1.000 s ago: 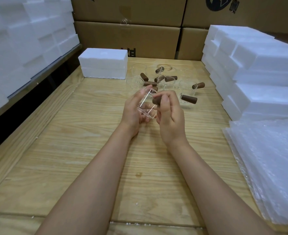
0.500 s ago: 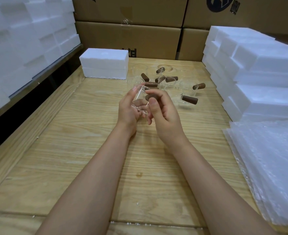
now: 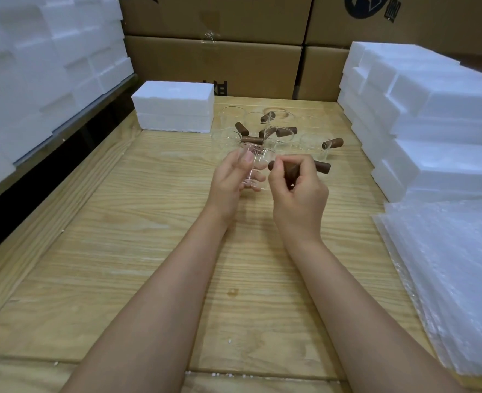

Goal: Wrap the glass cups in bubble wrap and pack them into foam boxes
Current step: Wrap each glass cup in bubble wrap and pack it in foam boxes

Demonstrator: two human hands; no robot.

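At frame centre, left hand [image 3: 229, 180] cupping a clear glass cup [image 3: 253, 165], right hand [image 3: 296, 191] fingers curled round its brown handle [image 3: 299, 166] (seemingly wooden), bubble wrap [image 3: 455, 279] lower right.

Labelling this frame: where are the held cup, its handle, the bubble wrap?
held cup [image 3: 258, 159]: head view, glass wall
handle [image 3: 323, 167]: head view, free end
bubble wrap [image 3: 446, 265]: head view, top sheet

The right hand [image 3: 296, 191] covers the middle of the handle [image 3: 320, 166]. The left hand [image 3: 231, 182] hides the cup's [image 3: 255, 165] near wall. The cups [image 3: 276, 131] behind overlap, too clear to count. The bubble wrap [image 3: 455, 273] and foam stacks [image 3: 432, 109] run off the right edge.
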